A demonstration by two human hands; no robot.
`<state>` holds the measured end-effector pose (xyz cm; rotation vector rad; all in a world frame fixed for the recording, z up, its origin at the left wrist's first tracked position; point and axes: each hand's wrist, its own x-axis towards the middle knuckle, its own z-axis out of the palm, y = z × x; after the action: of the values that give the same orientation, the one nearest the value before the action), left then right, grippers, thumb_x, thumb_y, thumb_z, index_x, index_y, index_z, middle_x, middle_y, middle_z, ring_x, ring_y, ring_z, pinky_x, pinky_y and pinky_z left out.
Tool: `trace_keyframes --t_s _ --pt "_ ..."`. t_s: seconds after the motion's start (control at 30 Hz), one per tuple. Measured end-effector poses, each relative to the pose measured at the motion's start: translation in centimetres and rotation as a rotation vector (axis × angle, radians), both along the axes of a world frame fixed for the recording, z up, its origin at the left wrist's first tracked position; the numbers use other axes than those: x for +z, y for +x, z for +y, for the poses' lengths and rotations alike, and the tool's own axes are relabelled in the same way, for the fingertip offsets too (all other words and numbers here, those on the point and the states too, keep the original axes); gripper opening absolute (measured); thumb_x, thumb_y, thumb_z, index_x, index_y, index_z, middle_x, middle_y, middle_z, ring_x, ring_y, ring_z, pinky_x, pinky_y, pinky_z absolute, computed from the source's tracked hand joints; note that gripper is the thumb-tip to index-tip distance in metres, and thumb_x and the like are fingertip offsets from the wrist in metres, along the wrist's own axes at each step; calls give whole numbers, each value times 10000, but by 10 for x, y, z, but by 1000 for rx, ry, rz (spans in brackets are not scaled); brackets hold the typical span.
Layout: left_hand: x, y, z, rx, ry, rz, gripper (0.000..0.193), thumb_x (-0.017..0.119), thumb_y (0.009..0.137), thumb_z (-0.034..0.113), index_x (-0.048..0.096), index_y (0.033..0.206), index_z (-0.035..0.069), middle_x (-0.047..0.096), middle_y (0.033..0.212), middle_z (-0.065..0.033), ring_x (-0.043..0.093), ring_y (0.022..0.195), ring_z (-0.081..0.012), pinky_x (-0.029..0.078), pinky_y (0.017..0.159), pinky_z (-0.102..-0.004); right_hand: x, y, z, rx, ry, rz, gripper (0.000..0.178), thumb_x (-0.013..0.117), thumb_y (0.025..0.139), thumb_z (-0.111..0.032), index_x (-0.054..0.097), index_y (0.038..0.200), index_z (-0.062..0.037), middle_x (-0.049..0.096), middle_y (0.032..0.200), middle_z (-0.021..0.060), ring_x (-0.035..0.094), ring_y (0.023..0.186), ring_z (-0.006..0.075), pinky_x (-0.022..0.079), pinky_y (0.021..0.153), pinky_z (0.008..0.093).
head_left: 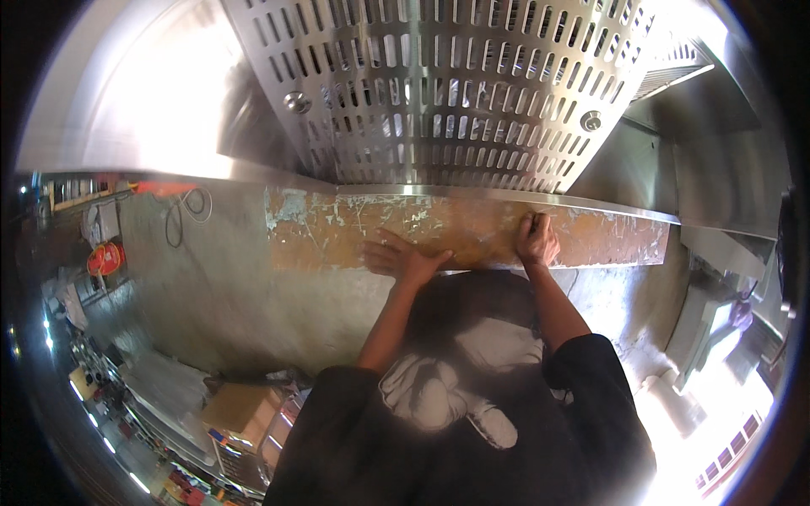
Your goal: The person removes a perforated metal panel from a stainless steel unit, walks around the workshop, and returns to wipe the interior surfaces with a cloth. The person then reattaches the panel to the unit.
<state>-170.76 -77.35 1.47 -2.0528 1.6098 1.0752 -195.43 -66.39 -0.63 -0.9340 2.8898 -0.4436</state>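
My left hand (407,257) lies over a scuffed brown board (481,221), fingers spread, with nothing in it. Further right, my right hand (538,242) is closed against the same board. Its curled fingers hide whatever they hold, if anything. Just beyond the board's far edge rises a large stainless steel panel (413,126) with rows of long slots. A round metal fitting (297,102) sits on its left side, and a second round fitting (591,121) on its right.
Plain steel sheet (650,164) flanks the slotted panel. A cardboard box (242,408) and wrapped flat stacks (166,396) stand at the lower left. Red round items (105,259) and a looped cable (175,221) are at the left. Bright glare fills the lower right.
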Motion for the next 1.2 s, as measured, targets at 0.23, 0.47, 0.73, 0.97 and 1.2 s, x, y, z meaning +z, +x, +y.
trace_keyframes --t_s 0.23,0.47,0.73,0.97,1.2 --pt "7 7 0 38 1 151 1609 835 571 709 -278 1480 -16 -359 1437 -440 -339 1338 -613 -154 1047 -738 -4 -1 5 17 -8 -23 268 564 931 -374 577 978 -110 700 884 153 663 751 425 511 655 548" --pt "45 78 48 347 -445 694 957 671 906 463 185 1524 -83 93 1592 -342 74 1501 -447 107 1208 -509 15 23 5 130 -249 -45 177 581 954 -268 609 878 -111 656 705 148 659 634 341 485 569 472" --pt "115 110 191 533 -821 698 700 591 947 254 290 1502 -48 326 1518 -272 307 1432 -392 230 1187 -464 45 233 23 438 102 -1831 507 338 1075 -409 578 1221 14 710 1068 171 693 958 257 557 850 406" --pt "102 195 246 165 -1120 385 777 651 881 458 406 1463 4 321 1534 -272 271 1434 -479 226 1166 -549 85 351 47 80 567 -2766 710 316 993 -661 446 1463 -145 496 1437 211 503 1282 371 424 1048 526" --pt "40 387 326 933 -787 174 546 552 920 250 468 1419 45 458 1448 -238 376 1378 -422 238 1188 -493 110 506 68 643 549 -2419 724 376 982 -651 343 1510 -157 419 1467 273 467 1280 440 391 1054 579"
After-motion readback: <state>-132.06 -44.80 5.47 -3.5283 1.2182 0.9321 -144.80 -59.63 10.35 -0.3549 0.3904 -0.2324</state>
